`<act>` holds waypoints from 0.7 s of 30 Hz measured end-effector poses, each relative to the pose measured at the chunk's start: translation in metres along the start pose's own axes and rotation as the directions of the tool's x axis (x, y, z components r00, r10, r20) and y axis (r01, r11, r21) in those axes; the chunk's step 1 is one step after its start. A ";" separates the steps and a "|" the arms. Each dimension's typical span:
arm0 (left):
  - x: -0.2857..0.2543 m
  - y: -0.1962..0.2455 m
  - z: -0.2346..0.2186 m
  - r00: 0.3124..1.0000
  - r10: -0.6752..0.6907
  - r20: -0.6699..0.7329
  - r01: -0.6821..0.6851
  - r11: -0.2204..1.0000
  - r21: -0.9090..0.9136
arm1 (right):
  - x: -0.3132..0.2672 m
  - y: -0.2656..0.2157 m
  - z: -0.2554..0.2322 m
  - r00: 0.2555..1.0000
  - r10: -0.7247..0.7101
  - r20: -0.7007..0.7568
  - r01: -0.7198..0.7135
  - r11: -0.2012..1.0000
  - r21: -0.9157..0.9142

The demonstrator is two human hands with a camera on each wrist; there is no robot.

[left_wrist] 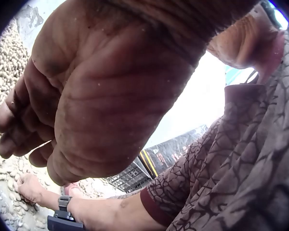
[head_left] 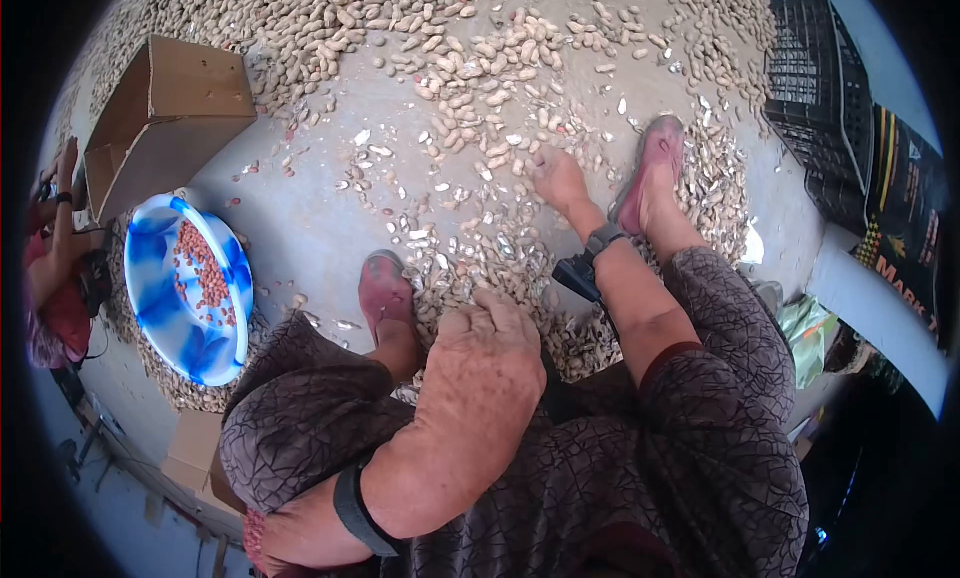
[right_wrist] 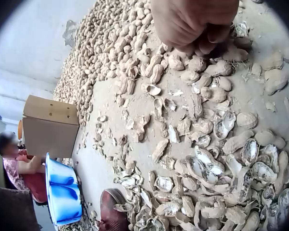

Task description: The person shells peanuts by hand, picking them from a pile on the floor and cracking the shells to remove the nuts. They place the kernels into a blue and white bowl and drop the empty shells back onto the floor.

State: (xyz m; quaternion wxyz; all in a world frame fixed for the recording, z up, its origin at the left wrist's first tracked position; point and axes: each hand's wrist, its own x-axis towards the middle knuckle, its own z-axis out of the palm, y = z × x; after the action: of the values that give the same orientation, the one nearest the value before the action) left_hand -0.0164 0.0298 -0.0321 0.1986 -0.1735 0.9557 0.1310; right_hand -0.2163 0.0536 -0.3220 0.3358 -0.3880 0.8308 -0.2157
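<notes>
From left wrist view alone, left hand point(left_wrist: 101, 101) shows palm, loosely bent; right hand point(head_left: 561, 183) among peanuts point(right_wrist: 219, 68), grip unclear.

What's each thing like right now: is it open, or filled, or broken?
Peanuts: unshelled, spread loose
Shells: cracked open
Basin: partly filled with kernels
Kernels: shelled, loose
Cardboard box: open
Shoes: worn
Right hand: fingers bent, down at the peanuts; grip hidden
Left hand: fingers bent; hidden whether it holds anything
</notes>
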 end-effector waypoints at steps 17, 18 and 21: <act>0.002 -0.055 -0.053 0.810 -0.392 -0.437 0.168 0.868 -0.467 | -0.027 -0.181 -0.128 0.753 -0.427 0.501 -0.212 0.563 0.799; 0.000 -0.057 -0.056 0.771 -0.446 -0.454 0.153 0.823 -0.547 | -0.034 -0.194 -0.136 0.728 -0.460 0.508 -0.175 0.593 0.786; -0.003 -0.063 -0.055 0.715 -0.364 -0.597 -0.023 0.841 -0.541 | -0.055 -0.226 -0.159 0.729 -0.442 0.523 -0.129 0.662 0.739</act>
State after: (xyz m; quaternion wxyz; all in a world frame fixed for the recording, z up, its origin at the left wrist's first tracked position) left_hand -0.0080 -0.0438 0.0063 -0.2062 -0.3463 0.8689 0.2874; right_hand -0.1926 -0.0244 -0.0522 0.7131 -0.3451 0.4549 -0.4068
